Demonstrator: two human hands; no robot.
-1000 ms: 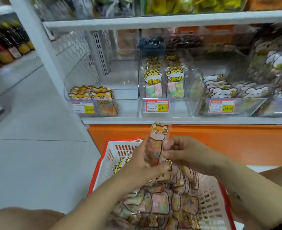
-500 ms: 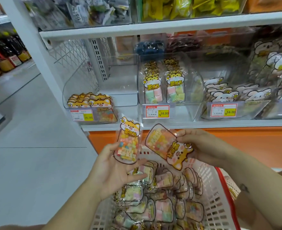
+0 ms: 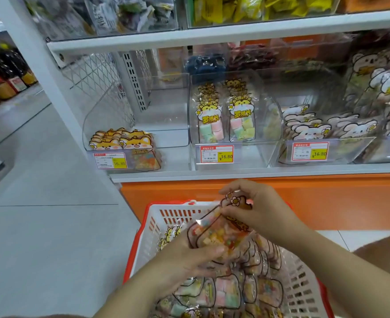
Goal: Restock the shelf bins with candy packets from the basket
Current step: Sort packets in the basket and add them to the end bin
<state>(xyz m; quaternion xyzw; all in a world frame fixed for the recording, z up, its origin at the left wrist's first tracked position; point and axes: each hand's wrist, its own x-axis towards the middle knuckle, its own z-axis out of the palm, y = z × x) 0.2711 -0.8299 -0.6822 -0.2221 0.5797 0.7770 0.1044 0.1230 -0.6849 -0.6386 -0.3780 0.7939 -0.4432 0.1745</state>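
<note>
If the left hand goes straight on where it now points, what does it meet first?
Likely the right hand, which pinches the top of the same candy packet the left hand holds; depth is unclear.

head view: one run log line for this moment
left hand: grips candy packets | right hand: pinches packet tops | where: above basket | leftmost bin: few packets at front

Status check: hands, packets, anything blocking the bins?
Left grip holds packets at bottom; right grip pinches top. Over basket, not yet binned. Left bin low on stock; path looks open.
</note>
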